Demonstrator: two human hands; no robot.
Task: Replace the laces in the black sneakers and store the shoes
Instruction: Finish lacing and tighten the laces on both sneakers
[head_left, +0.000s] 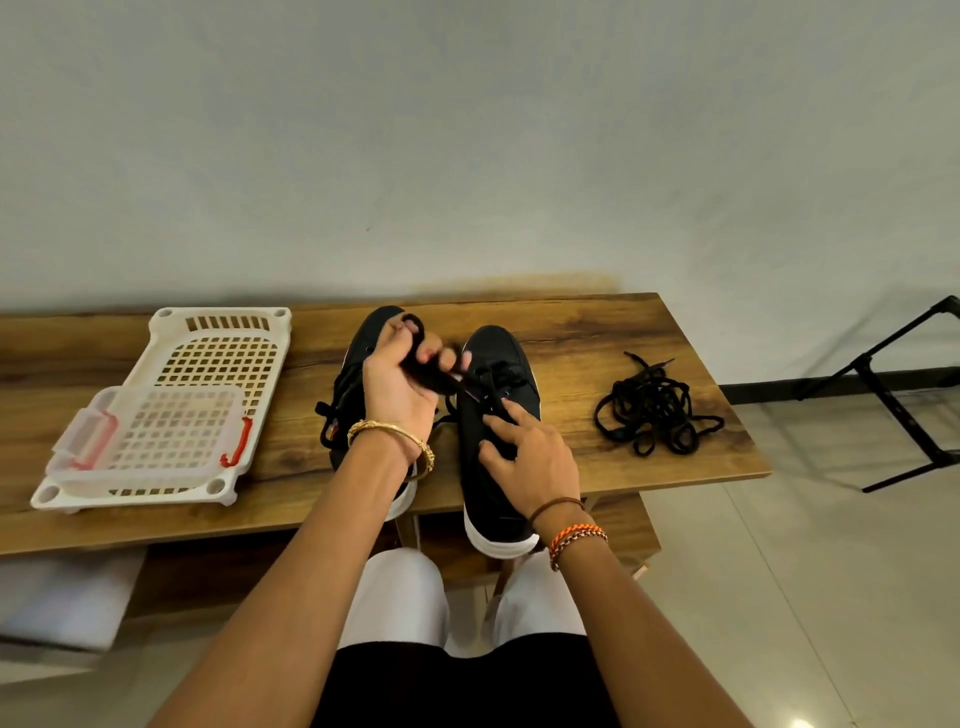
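Note:
Two black sneakers with white soles stand side by side on the wooden table, toes toward the wall. The left sneaker is partly hidden behind my left hand, which is closed on a bunched black lace pulled up from the right sneaker. My right hand rests on the right sneaker's tongue area, fingers spread, index finger touching the lace near the eyelets. A loose tangle of black laces lies on the table to the right of the shoes.
A white perforated plastic tray sits at the table's left, with a clear lidded box with red clips on it. A black metal stand is on the tiled floor at the right. The wall runs right behind the table.

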